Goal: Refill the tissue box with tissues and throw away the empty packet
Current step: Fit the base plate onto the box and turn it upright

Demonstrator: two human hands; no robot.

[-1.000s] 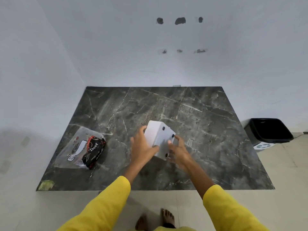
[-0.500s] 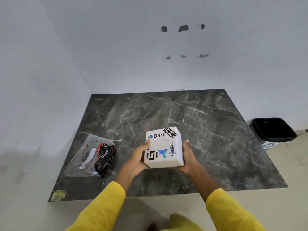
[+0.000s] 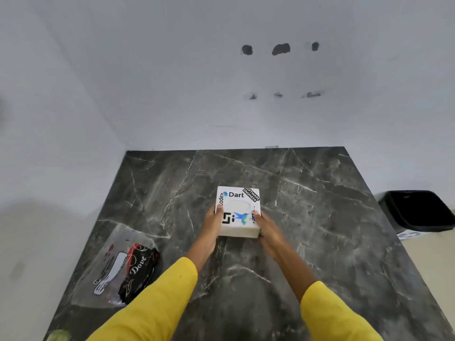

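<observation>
Between both hands (image 3: 246,223), tissue box (image 3: 238,210)

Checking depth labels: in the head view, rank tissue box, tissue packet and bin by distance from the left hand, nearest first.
1. Tissue box: held by the left hand, centre of the table.
2. Tissue packet: on the table's left side.
3. Bin: on the floor, beyond the table's right edge.

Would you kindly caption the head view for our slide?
Both hands, left hand and right hand, hold the tissue box on the marble table.
</observation>
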